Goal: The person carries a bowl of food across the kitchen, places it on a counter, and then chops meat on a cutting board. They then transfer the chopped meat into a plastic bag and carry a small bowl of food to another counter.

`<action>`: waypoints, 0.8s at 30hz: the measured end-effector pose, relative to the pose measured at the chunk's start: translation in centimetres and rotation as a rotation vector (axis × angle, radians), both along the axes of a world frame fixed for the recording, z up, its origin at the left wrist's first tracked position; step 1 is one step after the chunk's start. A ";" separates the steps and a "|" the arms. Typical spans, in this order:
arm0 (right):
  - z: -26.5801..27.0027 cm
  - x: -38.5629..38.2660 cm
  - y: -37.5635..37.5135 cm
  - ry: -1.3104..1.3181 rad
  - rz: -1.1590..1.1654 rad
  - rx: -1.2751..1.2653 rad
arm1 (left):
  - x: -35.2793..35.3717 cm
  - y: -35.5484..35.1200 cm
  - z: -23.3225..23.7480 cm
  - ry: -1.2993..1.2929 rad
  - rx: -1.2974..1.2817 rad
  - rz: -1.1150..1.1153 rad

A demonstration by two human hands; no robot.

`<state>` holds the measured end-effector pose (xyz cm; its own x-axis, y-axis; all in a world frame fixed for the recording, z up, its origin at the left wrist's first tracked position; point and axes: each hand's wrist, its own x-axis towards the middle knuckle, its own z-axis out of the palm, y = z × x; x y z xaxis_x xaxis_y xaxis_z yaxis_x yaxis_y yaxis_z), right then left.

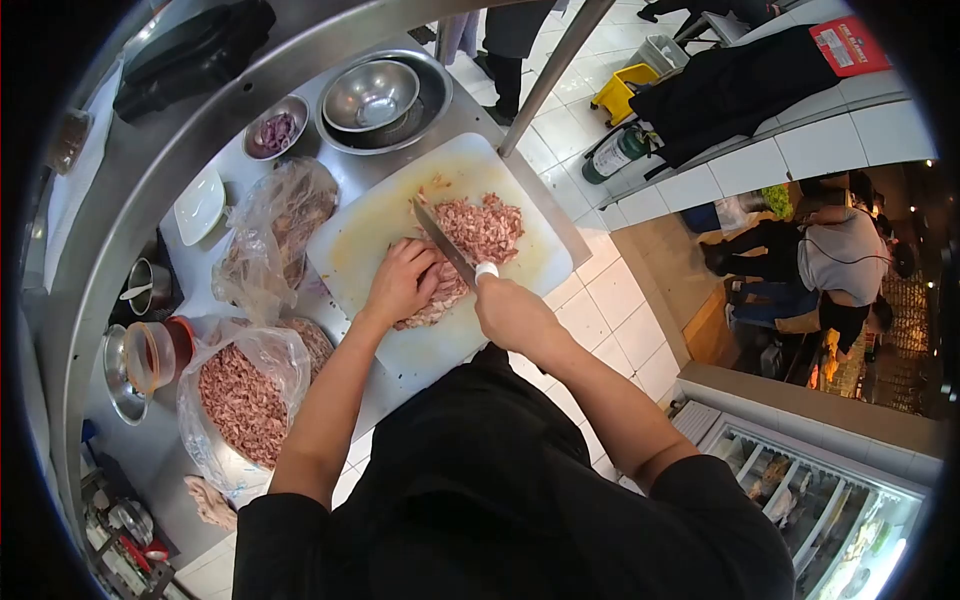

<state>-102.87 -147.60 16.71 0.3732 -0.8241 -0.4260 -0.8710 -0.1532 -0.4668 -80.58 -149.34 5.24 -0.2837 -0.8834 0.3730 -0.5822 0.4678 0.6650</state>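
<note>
A white cutting board (350,240) lies on the steel table with chopped meat (485,230) on it. My right hand (512,315) is closed round the white handle of a knife (443,240), whose blade crosses the meat and points up and to the left. On the near side of the blade, my left hand (403,282) presses with bent fingers on a strip of meat (430,312). To the left, an open plastic bag (243,402) holds a heap of chopped meat, and another clear bag (275,240) with meat lies behind it.
Nested steel bowls (372,95) and a small bowl of sliced onion (275,132) stand at the back. A white dish (201,207) and plastic containers (150,357) are on the left. A metal post (555,75) rises behind the board. Other people (840,255) stand far right.
</note>
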 end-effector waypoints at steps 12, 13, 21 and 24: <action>-1.6 0.9 -2.1 0.000 0.008 -0.038 | 0.1 0.2 -0.4 -0.013 -0.015 0.019; -0.7 0.4 -1.1 -0.012 -0.008 -0.025 | 0.1 0.5 -0.1 -0.043 -0.021 0.020; -7.6 2.0 -0.7 -0.051 0.002 -0.062 | -0.1 0.5 -1.0 -0.030 0.068 0.061; -6.8 1.7 -2.4 -0.063 -0.021 -0.097 | 0.4 1.0 0.1 -0.015 0.049 0.070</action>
